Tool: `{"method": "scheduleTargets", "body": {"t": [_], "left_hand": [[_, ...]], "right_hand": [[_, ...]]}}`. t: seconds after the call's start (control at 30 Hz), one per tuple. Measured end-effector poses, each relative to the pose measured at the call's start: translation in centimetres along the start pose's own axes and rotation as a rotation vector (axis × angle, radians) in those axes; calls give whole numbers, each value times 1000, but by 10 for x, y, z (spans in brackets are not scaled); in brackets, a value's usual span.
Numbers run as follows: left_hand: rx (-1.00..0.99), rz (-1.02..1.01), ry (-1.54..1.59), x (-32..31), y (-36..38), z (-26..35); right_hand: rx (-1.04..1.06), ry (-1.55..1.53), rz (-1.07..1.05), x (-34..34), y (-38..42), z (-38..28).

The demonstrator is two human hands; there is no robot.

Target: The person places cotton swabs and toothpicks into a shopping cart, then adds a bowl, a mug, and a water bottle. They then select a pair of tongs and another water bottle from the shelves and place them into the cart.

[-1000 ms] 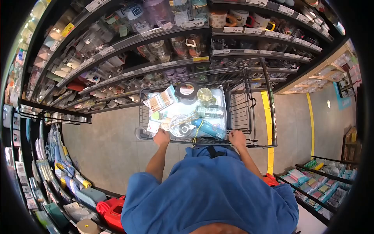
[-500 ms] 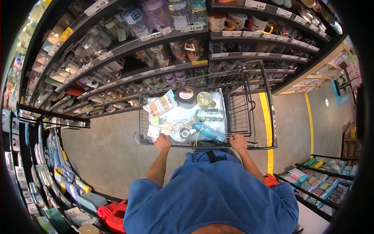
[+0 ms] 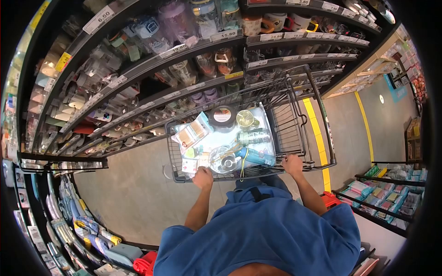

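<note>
A black wire shopping cart (image 3: 291,134) stands sideways right in front of me. My left hand (image 3: 202,178) is closed on its near rim, beside a small white package (image 3: 189,165). Further right along the same rim, my right hand (image 3: 293,164) is closed in a fist-like grip. Inside the basket lie a blue bottle (image 3: 258,157), a clear bottle (image 3: 254,137), and a clear round container (image 3: 223,159) with a dark ring. Behind them are a round black-lidded container (image 3: 222,117), a jar with a greenish lid (image 3: 245,119) and a flat pack with brown contents (image 3: 192,135).
Shelves of bottles, mugs (image 3: 276,22) and glassware with price tags (image 3: 225,35) rise close beyond the cart. Folded textiles (image 3: 87,225) hang at left. A red item (image 3: 146,263) sits behind me. Yellow floor tape (image 3: 317,138) runs at right, near a low rack of packets (image 3: 375,195).
The cart and both hands have shifted slightly right in view and turned a little, while the shelves slid left. Both hands keep their hold on the near rim.
</note>
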State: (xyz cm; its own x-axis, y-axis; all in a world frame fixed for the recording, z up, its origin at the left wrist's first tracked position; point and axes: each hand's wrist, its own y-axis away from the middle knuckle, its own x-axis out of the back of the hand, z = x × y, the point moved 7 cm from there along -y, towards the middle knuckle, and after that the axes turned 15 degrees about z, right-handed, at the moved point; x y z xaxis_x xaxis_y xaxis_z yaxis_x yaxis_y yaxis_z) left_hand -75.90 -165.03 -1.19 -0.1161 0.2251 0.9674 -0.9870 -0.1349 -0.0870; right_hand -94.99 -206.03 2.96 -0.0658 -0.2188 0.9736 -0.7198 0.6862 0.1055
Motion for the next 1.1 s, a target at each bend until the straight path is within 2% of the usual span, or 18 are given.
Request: {"method": "scheduleTargets", "body": {"t": [0.53,0.83,1.1], "left_hand": [[-31,51,29,-1,38,0],[-46,-11,10,0,92,31],[-26,-54,-42,-7,131,67]], "right_hand": [[-65,-30,14,9,24,25],[-52,-42,68,14,34,88],[44,-160,195,34,31,137]]}}
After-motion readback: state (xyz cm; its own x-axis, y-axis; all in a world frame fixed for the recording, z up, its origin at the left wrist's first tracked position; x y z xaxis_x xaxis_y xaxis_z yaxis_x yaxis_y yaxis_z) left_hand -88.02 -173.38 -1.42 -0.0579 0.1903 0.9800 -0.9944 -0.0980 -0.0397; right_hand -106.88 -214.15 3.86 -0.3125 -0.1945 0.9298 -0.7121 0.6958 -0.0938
